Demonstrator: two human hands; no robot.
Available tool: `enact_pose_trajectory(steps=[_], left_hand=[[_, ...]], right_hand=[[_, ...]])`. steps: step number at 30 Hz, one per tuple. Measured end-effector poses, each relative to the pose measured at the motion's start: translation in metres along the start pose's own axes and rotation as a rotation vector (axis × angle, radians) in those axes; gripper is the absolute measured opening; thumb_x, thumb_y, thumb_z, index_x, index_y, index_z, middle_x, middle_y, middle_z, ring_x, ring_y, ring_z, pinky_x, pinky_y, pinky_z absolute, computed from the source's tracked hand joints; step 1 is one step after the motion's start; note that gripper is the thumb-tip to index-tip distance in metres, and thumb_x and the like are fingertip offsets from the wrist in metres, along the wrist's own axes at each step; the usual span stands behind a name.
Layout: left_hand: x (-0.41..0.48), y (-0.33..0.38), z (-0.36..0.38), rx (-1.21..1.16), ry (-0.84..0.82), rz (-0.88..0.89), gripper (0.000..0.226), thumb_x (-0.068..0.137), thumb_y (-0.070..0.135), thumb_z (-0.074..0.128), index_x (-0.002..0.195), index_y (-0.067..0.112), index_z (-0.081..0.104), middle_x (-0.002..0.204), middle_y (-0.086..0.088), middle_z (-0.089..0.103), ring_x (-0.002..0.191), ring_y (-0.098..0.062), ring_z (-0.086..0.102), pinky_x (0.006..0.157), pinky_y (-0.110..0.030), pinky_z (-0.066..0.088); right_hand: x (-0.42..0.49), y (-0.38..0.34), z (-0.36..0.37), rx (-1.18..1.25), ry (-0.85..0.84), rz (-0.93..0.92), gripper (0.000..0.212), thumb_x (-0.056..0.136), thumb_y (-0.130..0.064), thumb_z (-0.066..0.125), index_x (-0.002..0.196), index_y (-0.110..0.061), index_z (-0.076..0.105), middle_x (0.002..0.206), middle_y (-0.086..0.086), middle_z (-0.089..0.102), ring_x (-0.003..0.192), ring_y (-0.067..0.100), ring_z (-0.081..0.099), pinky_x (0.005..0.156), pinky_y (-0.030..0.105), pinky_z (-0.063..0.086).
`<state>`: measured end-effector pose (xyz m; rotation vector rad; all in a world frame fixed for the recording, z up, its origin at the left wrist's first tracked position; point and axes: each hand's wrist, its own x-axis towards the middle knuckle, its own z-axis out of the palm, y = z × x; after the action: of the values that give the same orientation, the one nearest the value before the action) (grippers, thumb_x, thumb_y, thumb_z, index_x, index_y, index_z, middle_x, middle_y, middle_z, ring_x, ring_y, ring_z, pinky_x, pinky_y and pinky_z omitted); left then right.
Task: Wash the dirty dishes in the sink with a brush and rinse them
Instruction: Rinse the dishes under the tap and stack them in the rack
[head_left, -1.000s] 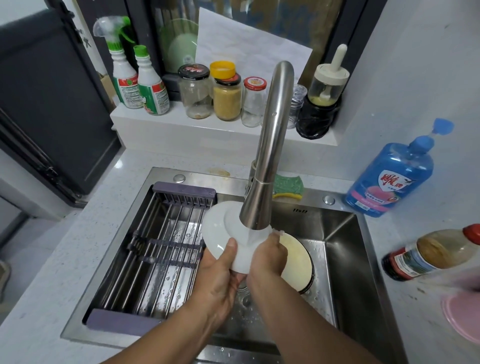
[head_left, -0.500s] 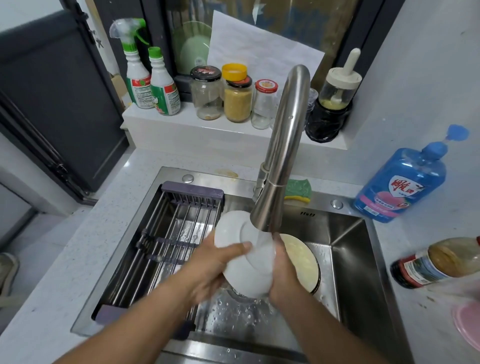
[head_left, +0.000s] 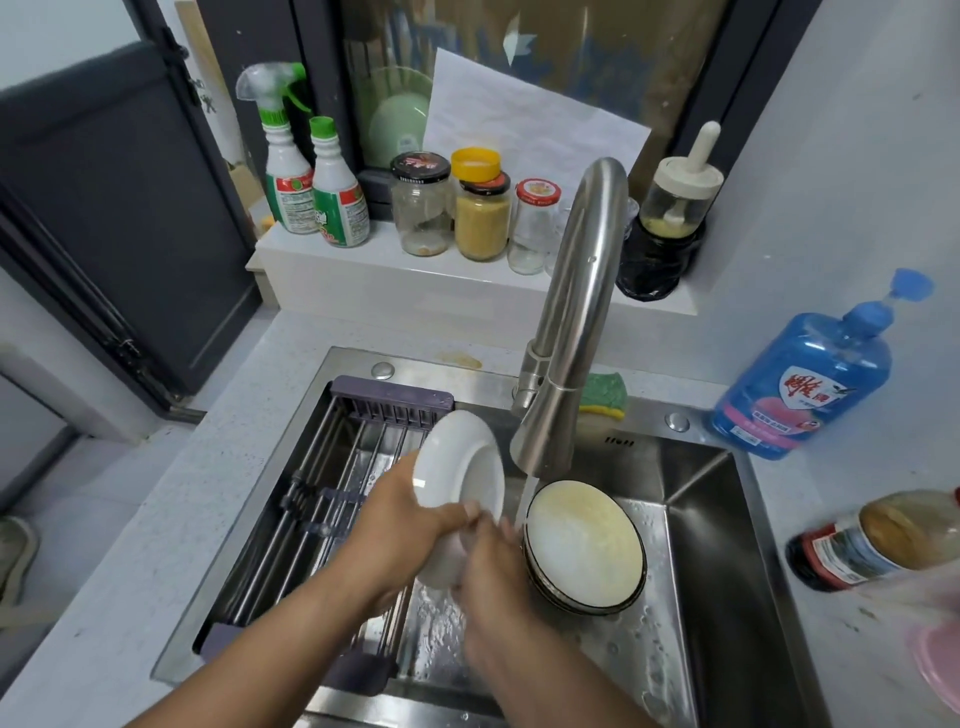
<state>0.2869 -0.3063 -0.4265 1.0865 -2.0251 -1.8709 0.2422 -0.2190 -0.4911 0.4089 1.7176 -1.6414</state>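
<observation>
I hold a white plate (head_left: 460, 470) on edge over the steel sink (head_left: 701, 519), just left of the running tap (head_left: 550, 431). My left hand (head_left: 400, 525) grips its lower left rim, thumb across the plate's face. My right hand (head_left: 493, 566) is at the plate's lower edge, blurred, its fingers against the plate. A thin stream of water falls beside the plate. A stack of dirty bowls (head_left: 584, 545) with yellowish residue sits in the sink to the right of my hands. No brush shows.
A drying rack (head_left: 311, 499) spans the sink's left half. A green-yellow sponge (head_left: 605, 395) lies behind the tap. Blue dish soap bottle (head_left: 802, 384) and a sauce bottle (head_left: 872, 540) stand on the right counter. Jars and spray bottles line the back ledge.
The plate has moved left out from under the spout and turned more upright. Both hands shifted left and down with it, uncovering the bowls.
</observation>
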Motion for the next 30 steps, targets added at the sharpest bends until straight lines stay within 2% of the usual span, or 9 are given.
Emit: enact_pose_trajectory(steps=[2, 6, 9, 14, 17, 19, 21, 24, 30], left_hand=[[0.002, 0.004, -0.009, 0.029, 0.02, 0.026, 0.048, 0.084, 0.019, 0.082, 0.126, 0.026, 0.059, 0.11, 0.001, 0.072, 0.102, -0.022, 0.069, 0.086, -0.046, 0.06], [0.004, 0.012, -0.014, 0.087, 0.018, 0.127, 0.044, 0.093, 0.018, 0.072, 0.132, 0.022, 0.053, 0.117, 0.002, 0.066, 0.11, -0.02, 0.064, 0.095, -0.044, 0.056], [0.004, 0.018, -0.018, 0.142, 0.03, 0.166, 0.035, 0.098, 0.017, 0.064, 0.129, 0.02, 0.048, 0.113, -0.002, 0.063, 0.105, -0.019, 0.063, 0.085, -0.038, 0.058], [0.014, 0.015, -0.036, 0.169, 0.089, 0.175, 0.028, 0.099, 0.016, 0.062, 0.123, 0.019, 0.049, 0.107, -0.003, 0.062, 0.095, -0.015, 0.062, 0.065, -0.024, 0.051], [0.023, 0.01, -0.052, 0.175, 0.127, 0.17, 0.026, 0.097, 0.014, 0.065, 0.119, 0.019, 0.053, 0.102, -0.003, 0.064, 0.091, -0.018, 0.065, 0.069, -0.034, 0.057], [0.03, 0.003, -0.064, 0.166, 0.167, 0.157, 0.023, 0.095, 0.013, 0.068, 0.114, 0.02, 0.057, 0.098, -0.005, 0.066, 0.088, -0.023, 0.068, 0.069, -0.04, 0.06], [0.037, -0.004, -0.076, 0.145, 0.222, 0.14, 0.02, 0.095, 0.012, 0.069, 0.111, 0.019, 0.059, 0.095, -0.006, 0.068, 0.087, -0.025, 0.069, 0.069, -0.042, 0.062], [0.052, -0.016, -0.095, 0.133, 0.258, 0.134, 0.021, 0.095, 0.015, 0.069, 0.113, 0.018, 0.06, 0.097, -0.007, 0.07, 0.087, -0.025, 0.071, 0.072, -0.046, 0.063], [0.081, -0.03, -0.116, 0.192, 0.251, 0.157, 0.026, 0.096, 0.016, 0.067, 0.119, 0.019, 0.056, 0.1, 0.002, 0.067, 0.09, -0.014, 0.067, 0.07, -0.029, 0.057]], right_hand=[[0.0, 0.005, 0.009, -0.093, -0.028, -0.042, 0.047, 0.094, -0.055, 0.049, 0.137, -0.035, 0.052, 0.128, 0.006, 0.065, 0.109, 0.023, 0.067, 0.097, 0.051, 0.055], [-0.008, -0.007, 0.024, -0.087, 0.004, -0.159, 0.033, 0.106, -0.033, 0.045, 0.135, -0.022, 0.057, 0.128, 0.001, 0.065, 0.113, 0.018, 0.064, 0.104, 0.043, 0.051], [-0.012, -0.013, 0.035, -0.061, -0.072, -0.215, 0.03, 0.107, -0.03, 0.046, 0.131, -0.028, 0.064, 0.122, -0.005, 0.071, 0.108, 0.011, 0.069, 0.102, 0.039, 0.054], [-0.007, -0.012, 0.044, -0.173, -0.175, -0.263, 0.038, 0.107, -0.035, 0.045, 0.145, -0.035, 0.052, 0.142, -0.009, 0.059, 0.122, 0.01, 0.061, 0.109, 0.036, 0.048], [-0.01, -0.013, 0.057, -0.31, -0.274, -0.315, 0.043, 0.107, -0.032, 0.043, 0.149, -0.043, 0.043, 0.143, -0.01, 0.058, 0.106, 0.005, 0.064, 0.089, 0.024, 0.055], [-0.013, -0.013, 0.07, -0.429, -0.354, -0.326, 0.053, 0.105, -0.028, 0.042, 0.15, -0.053, 0.033, 0.138, -0.011, 0.061, 0.08, 0.003, 0.061, 0.064, 0.021, 0.049], [-0.012, -0.013, 0.084, -0.512, -0.428, -0.329, 0.063, 0.101, -0.02, 0.043, 0.15, -0.057, 0.027, 0.137, -0.009, 0.062, 0.068, 0.001, 0.055, 0.054, 0.017, 0.042], [-0.007, -0.015, 0.103, -0.58, -0.486, -0.312, 0.069, 0.102, -0.014, 0.043, 0.153, -0.055, 0.02, 0.145, -0.01, 0.054, 0.066, 0.0, 0.053, 0.047, 0.012, 0.039], [0.008, -0.011, 0.136, -0.619, -0.495, -0.258, 0.08, 0.1, -0.013, 0.045, 0.154, -0.058, 0.006, 0.151, -0.011, 0.047, 0.079, 0.007, 0.059, 0.052, 0.018, 0.043]])
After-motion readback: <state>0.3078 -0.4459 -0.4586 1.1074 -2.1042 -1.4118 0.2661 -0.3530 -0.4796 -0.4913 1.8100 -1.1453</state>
